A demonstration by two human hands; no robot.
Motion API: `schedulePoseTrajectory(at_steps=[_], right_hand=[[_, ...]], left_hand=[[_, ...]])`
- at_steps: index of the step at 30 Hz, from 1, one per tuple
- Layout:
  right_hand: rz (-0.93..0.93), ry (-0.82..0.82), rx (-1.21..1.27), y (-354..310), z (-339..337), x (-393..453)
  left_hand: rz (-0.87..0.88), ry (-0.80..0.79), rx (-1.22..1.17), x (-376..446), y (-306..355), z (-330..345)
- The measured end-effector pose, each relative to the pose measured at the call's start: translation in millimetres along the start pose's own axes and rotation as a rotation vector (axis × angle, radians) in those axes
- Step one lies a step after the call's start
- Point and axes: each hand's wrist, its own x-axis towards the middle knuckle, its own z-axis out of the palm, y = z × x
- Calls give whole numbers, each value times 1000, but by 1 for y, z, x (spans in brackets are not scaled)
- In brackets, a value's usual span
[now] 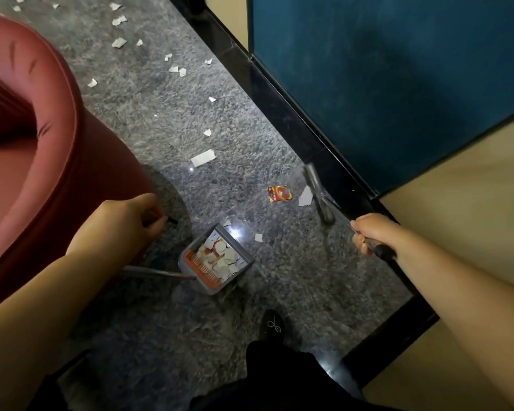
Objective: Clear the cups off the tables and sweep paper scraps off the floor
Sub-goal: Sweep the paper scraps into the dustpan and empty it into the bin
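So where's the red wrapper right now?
In the head view the red wrapper lies on the floor, right of centre, just left of the blurred broom head, up and right of the dustpan.

Speckled grey stone floor (pixel 149 120), red armchair (pixel 42 149) left, teal wall panel (pixel 383 84) right

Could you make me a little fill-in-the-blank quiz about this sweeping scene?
1. The dustpan on the floor already holds torn ____ scraps.
2. The right hand grips the handle of the ____.
3. The armchair beside the left hand is ____ in colour.
4. The red and yellow wrapper lies on the ____.

Missing words: paper; broom; red; floor
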Motion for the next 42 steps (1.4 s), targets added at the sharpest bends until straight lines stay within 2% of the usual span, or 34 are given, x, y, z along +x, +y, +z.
schedulePoseTrajectory(at_steps=[10, 15, 21, 31, 36, 42], right_hand=[[-28, 33, -63, -41, 21, 23], [-34, 31, -234, -45, 42, 36], [-80, 8, -370, -20, 73, 33], [-130, -59, -574, 42, 134, -27], [-161, -68, -584, 61, 144, -47], [-157, -56, -449, 65, 145, -59]], left_hand=[[-11, 25, 27, -1, -9, 6], [5, 51, 34, -1, -16, 8], [32, 54, 46, -7, -24, 7], [34, 36, 42, -10, -30, 10], [39, 36, 33, -17, -29, 11], [4, -12, -6, -33, -41, 5]])
